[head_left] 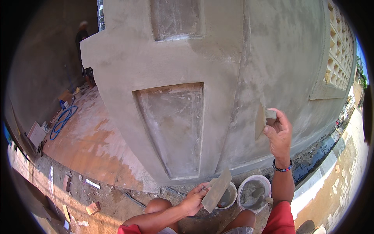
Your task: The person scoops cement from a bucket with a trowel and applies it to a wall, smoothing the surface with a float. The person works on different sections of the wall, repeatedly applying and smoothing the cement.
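Head view, right hand raised with float, left hand low with board

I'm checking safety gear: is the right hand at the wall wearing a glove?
No, the right hand holding the trowel is bare, with only a beaded bracelet on its wrist.

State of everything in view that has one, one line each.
Left hand: closed on board
Flat board: held, tilted
Right hand: closed on float's handle
Float: held up at wall
Right bucket: open, grey mix inside
Left bucket: open, partly hidden
Blue hose: coiled
Wall: plastered, patchy
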Demonstrator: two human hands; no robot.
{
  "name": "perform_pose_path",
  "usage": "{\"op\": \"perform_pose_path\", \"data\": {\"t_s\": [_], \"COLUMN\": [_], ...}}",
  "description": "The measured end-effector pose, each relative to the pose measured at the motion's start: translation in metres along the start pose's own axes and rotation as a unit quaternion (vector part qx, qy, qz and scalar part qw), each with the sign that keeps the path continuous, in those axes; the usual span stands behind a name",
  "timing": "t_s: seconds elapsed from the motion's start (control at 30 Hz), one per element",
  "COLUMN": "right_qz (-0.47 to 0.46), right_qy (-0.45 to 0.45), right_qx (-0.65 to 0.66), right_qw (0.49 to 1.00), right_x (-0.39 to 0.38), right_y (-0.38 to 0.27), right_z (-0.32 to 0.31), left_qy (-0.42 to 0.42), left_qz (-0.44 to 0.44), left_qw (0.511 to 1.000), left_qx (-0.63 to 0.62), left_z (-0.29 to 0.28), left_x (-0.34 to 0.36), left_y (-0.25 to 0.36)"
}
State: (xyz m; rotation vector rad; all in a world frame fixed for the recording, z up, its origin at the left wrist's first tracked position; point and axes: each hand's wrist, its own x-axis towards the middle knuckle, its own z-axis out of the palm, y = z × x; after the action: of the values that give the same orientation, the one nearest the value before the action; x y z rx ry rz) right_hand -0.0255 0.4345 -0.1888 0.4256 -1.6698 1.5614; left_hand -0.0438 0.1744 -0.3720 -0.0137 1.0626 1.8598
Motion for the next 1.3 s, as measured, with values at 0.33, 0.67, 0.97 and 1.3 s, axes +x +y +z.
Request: {"op": "perform_pose_path", "data": {"t_s": [0.33, 0.67, 0.97, 1.3], "right_qz": [-0.455, -0.426, -0.355, -0.316], "right_qy": [-0.017, -0.059, 0.048, 0.189], "right_qx": [-0.505, -0.548, -0.517, -0.502], "right_qw": [0.733, 0.717, 0.777, 0.783], "right_x": [0.144, 0.160, 0.126, 0.144], "right_y": [-0.062, -0.065, -0.070, -0.024], "right_z": [0.068, 0.075, 0.064, 0.134], "left_qy": [-0.034, -0.052, -0.085, -0.080], "left_qz": [0.008, 0.008, 0.031, 0.021], "left_qw": [0.999, 0.999, 0.996, 0.996], "left_qx": [0.012, -0.008, -0.014, -0.015], "left_z": [0.005, 0.002, -0.008, 0.015], "left_x": [-0.020, -0.027, -0.028, -0.043], "left_y": [0.014, 0.016, 0.011, 0.018]}}
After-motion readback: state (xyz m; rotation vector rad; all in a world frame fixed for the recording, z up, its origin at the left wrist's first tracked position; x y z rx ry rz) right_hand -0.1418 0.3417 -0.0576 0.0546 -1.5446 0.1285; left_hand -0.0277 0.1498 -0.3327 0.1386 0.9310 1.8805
